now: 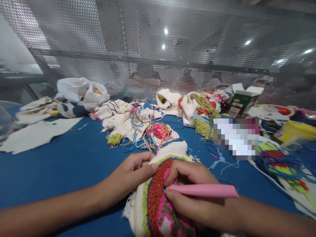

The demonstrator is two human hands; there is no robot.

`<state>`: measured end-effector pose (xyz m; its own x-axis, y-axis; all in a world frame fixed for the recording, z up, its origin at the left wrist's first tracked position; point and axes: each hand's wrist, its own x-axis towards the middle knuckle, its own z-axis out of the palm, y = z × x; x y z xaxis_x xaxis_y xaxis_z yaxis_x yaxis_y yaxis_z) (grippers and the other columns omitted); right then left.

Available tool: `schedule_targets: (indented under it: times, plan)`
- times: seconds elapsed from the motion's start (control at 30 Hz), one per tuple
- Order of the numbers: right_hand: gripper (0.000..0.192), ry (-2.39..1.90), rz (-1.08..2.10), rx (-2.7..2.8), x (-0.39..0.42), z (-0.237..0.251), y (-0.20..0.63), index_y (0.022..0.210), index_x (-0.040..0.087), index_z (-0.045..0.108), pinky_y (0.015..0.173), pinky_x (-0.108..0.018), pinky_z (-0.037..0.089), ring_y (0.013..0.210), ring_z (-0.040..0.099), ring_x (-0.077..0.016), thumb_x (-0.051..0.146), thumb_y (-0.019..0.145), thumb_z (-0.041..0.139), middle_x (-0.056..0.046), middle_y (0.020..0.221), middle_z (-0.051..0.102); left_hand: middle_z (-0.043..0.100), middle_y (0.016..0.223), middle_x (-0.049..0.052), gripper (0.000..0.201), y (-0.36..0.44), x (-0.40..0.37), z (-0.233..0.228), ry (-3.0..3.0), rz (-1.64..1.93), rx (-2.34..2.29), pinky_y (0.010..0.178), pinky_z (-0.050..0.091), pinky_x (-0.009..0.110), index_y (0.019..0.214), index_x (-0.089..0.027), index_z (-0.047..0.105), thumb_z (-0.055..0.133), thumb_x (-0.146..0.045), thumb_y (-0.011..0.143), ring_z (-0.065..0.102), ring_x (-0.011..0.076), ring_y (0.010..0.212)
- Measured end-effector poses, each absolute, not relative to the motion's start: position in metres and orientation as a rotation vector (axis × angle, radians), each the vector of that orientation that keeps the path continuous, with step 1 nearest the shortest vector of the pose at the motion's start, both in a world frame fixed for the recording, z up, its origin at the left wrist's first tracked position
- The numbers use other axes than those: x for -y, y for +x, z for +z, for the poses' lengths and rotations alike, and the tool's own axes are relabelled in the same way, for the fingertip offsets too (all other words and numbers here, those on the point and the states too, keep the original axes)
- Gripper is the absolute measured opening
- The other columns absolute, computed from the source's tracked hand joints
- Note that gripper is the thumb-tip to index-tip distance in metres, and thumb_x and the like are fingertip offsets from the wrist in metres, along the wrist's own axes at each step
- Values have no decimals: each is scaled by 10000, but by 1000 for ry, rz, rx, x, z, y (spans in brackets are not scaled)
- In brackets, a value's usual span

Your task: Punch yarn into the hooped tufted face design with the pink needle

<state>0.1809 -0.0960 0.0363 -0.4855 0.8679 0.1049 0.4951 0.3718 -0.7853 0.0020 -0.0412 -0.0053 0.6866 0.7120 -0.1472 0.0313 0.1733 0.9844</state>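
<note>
Hooped embroidery [155, 191] sits low in front of me, tilted on the near edge of the surface [98, 144]: nubbly red pile, a pink and dark-green motif, a yellow-green border, then cream cloth fraying at the edge. My left hand [137, 171] grasps its far left rim, thumb lying on top. My right hand [195, 205] has its fingers pinched around a smooth, tapered pink punch needle [204, 190], its narrow end at the stitching.

The surface is blue and matte. Just beyond the work lie soft tangles of red and pink yarn [159, 131] and a yellow-green yarn clump [115, 139]; a flat cream cloth [37, 135] lies well to the left. A grey perforated screen [111, 36] rises behind, with bright lights showing through.

A crumpled white plastic bag [71, 89] holds something orange and red. To the right, a green-and-white box [240, 103] stands with flaps open, near a tilted yellow tub [293, 131]; I cannot see inside either.
</note>
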Motion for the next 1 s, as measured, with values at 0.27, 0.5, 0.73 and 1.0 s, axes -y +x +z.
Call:
schedule_targets:
  times: [0.27,0.5,0.73,1.0]
  plan:
    - [78,-1190,991,2101,96,35,182,701,175,466,511,-160,339,562,423,-54,143,749,519,58,635,485,531,678,3,318,3,41,-4,1326,547,-691,534,344,205,778,-128,490,556,-439,759,485,108,591]
    - [88,-1163,991,2110,96,36,182,694,176,460,534,-172,349,558,428,-58,138,750,516,53,641,492,496,657,-11,311,3,40,-4,1330,541,-697,534,332,208,769,-133,474,552,-434,760,475,105,583]
    - [75,-1153,1009,2095,96,33,183,715,179,467,517,-158,344,567,425,-54,140,757,515,56,650,491,537,684,10,309,3,41,-4,1345,541,-695,527,328,208,746,-140,451,546,-433,764,489,110,587]
    - [82,-1179,980,2104,96,35,182,693,172,468,521,-164,347,553,426,-53,137,750,515,57,632,490,563,697,16,312,3,40,-6,1336,554,-696,529,343,201,772,-132,484,558,-435,758,502,111,601]
